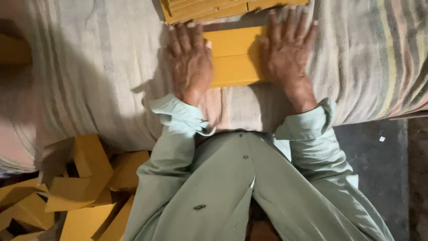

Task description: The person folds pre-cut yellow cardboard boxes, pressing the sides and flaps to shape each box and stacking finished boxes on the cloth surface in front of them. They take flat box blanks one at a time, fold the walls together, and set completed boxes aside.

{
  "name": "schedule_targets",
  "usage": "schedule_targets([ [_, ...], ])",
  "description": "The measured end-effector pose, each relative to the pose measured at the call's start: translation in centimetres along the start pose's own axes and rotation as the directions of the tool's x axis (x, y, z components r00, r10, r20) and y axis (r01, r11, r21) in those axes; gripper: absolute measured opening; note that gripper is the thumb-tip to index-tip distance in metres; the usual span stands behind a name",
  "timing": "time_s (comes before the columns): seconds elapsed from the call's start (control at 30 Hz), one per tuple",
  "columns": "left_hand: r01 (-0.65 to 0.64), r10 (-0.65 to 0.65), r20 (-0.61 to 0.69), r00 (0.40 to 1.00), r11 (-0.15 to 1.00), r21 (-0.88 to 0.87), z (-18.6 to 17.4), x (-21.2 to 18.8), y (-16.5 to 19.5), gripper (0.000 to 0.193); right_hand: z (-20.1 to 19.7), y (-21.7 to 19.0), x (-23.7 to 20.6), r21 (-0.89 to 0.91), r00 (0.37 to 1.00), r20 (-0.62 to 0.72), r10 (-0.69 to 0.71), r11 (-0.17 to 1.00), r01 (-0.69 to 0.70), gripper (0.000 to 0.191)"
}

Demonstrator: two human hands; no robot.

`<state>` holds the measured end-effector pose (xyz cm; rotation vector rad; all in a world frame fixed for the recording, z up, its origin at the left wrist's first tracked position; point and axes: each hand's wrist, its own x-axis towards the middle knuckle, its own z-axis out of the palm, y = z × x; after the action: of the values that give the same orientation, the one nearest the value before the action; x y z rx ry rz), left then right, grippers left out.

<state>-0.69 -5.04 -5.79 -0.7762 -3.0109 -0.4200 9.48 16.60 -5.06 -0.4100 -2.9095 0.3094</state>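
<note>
Hands (pixel 236 60) press flat yellow card sheets (pixel 234 56) on striped cloth (pixel 89 67).

A flat yellow folded card piece (pixel 234 56) lies on a striped woven cloth (pixel 102 67). The left hand (pixel 191 60) presses palm-down on its left edge, and the right hand (pixel 285 53) lies flat on its right edge. Just beyond the piece sits a stack of yellow card sheets (pixel 209 9). Below-left of it, off the cloth, loose yellow card boxes (pixel 84 187) lie heaped.
</note>
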Motion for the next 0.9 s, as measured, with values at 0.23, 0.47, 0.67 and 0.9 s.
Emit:
schedule_targets([
  [0.23, 0.017, -0.016, -0.012, 1.000, 0.999, 0.049, 0.9, 1.4, 2.1, 0.065, 0.6, -1.7, 0.4, -0.118, 0.998, -0.018, -0.059, 0.991, 0.056, 0.066],
  [0.47, -0.019, 0.020, 0.064, 0.998, 1.000, -0.013, 0.0, 0.9, 2.7, 0.060, 0.7, -2.7, 0.5, 0.012, 0.999, 0.032, -0.026, 1.000, 0.025, 0.065],
  [0.67, 0.111, -0.113, 0.058, 0.992, 0.993, 0.047, -0.8, 0.6, 0.4, 0.058, -1.0, 1.3, -0.5, -0.082, 0.996, -0.083, 0.033, 0.996, -0.040, 0.061],
  [0.9, -0.062, 0.063, -0.028, 0.998, 0.998, 0.004, 1.0, 0.7, 5.2, 0.058, 2.3, -3.6, 1.0, 0.001, 0.995, -0.037, -0.097, 0.995, 0.097, 0.065],
])
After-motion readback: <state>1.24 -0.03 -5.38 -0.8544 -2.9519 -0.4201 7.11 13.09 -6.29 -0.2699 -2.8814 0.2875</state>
